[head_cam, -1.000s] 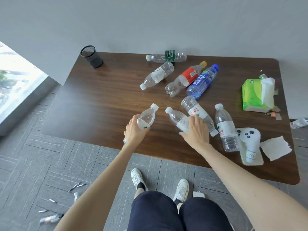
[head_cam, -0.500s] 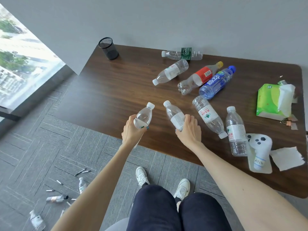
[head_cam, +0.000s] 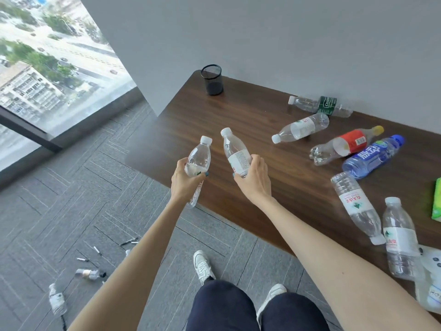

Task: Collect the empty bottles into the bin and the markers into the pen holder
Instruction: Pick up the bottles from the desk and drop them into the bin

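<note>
Currently, black mesh pen holder (head_cam: 212, 80) stands at the far-left table corner; contents not discernible. Left hand (head_cam: 185, 181) curls round a clear capped bottle (head_cam: 199, 156) and right hand (head_cam: 254, 181) round a white-labelled bottle (head_cam: 235, 154), both lifted over the dark wood table (head_cam: 262, 187). Six further bottles (head_cam: 300, 127) occupy its right side; markers (head_cam: 128, 242) lie on grey carpet (head_cam: 71, 199) near the window.

Green pack (head_cam: 438, 204): 3 o'clock, cut by the right edge, only a sliver shows.
White device (head_cam: 429, 290): 4 o'clock, cut by the edge, blurred, kind unclear.
Left bottle (head_cam: 198, 156): middle hidden under the gripping left hand (head_cam: 185, 182).
Right bottle (head_cam: 236, 154): base hidden behind the right hand (head_cam: 254, 182).
Floor sticks (head_cam: 128, 242): 7 o'clock, too small to identify.
</note>
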Demonstrator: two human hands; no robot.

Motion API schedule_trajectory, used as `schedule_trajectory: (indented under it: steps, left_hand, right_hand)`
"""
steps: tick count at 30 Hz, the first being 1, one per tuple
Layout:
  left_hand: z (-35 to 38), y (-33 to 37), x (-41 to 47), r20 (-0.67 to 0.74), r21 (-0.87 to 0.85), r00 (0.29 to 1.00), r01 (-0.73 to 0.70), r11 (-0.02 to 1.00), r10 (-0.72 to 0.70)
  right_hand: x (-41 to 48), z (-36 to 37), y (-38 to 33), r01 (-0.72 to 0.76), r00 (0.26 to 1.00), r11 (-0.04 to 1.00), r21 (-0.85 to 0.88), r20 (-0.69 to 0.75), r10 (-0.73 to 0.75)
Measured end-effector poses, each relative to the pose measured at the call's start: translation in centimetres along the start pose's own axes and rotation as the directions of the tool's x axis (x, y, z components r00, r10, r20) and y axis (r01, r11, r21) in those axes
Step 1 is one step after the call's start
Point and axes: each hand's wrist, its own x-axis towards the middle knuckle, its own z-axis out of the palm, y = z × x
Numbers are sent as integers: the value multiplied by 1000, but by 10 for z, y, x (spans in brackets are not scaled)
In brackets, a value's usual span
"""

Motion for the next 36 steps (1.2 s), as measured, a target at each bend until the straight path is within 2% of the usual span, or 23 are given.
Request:
schedule_trajectory:
  steps: [13,20,30,36]
  left_hand:
    - [-152,-78,154,18,-128,996,85,988,-83]
    - [-178,-89,209,36,-211,991,137,968,-133]
    - [-171,-79,297,65,-257,982,186,948,-175]
    - [-173,-85,346,92,-252,971,237,938,-220]
  right_hand:
    - [78,130,-182,13,998,998,54,63,-16]
    - [117,166,-214,-13,994,998,62,110,6]
    - [199,196,-236,-40,979,997,60,200,27]
    - [240,217,-251,-148,964,985,85,235,125]
